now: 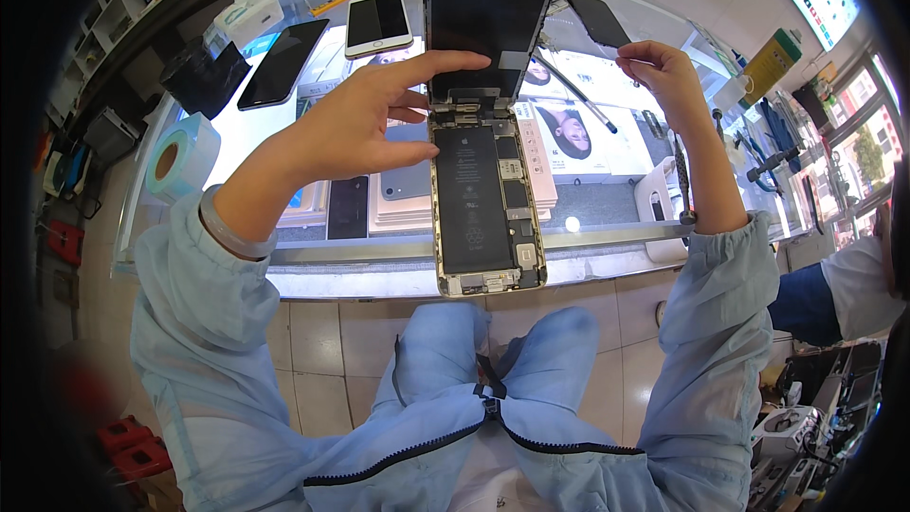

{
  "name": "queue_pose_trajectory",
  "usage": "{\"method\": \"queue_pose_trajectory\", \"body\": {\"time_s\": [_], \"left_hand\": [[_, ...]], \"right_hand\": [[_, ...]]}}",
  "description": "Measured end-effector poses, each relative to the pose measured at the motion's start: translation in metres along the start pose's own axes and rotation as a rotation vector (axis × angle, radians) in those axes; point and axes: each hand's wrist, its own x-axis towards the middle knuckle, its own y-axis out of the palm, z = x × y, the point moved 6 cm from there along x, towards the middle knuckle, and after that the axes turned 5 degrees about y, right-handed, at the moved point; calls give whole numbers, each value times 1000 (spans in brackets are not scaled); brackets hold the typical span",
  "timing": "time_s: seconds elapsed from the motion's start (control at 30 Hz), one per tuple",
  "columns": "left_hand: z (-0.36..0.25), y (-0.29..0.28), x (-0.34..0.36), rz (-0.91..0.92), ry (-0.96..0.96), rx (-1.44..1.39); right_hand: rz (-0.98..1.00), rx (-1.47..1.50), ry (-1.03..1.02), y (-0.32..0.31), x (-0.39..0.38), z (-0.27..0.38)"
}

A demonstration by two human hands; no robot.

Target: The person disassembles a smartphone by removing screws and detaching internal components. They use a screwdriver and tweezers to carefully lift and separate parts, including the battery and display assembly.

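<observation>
An opened smartphone [471,204] is in front of me, its black battery and circuit boards bare. Its dark screen panel [485,24] stands raised at the far end, beside the connectors. My left hand [365,114] steadies the phone, with the thumb on the left edge of the body and the index finger against the panel. My right hand [668,81] is raised to the right, apart from the phone. Its fingertips are pinched together near a flat black piece [597,19]; whether they hold something small cannot be made out.
On the lit glass counter lie a white-framed phone [377,23], a black phone [284,64], a tape roll [182,157], a pen-like tool [573,95] and several boxes. A screwdriver [682,180] is by my right forearm. Pliers [761,166] and a green-yellow bottle [773,66] stand farther right.
</observation>
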Motion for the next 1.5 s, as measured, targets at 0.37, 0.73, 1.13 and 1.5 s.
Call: {"method": "queue_pose_trajectory", "body": {"time_s": [0.37, 0.73, 1.13, 1.5], "left_hand": [[-1, 0, 0, 6, -18, 7], [0, -1, 1, 9, -27, 7], [-2, 0, -2, -143, 85, 83], [-5, 2, 2, -122, 102, 117]], "right_hand": [[-95, -88, -46, -6, -3, 5], [-268, 63, -189, -60, -38, 43], [-3, -455, 178, -49, -130, 22], [142, 620, 186, -43, -132, -7]]}}
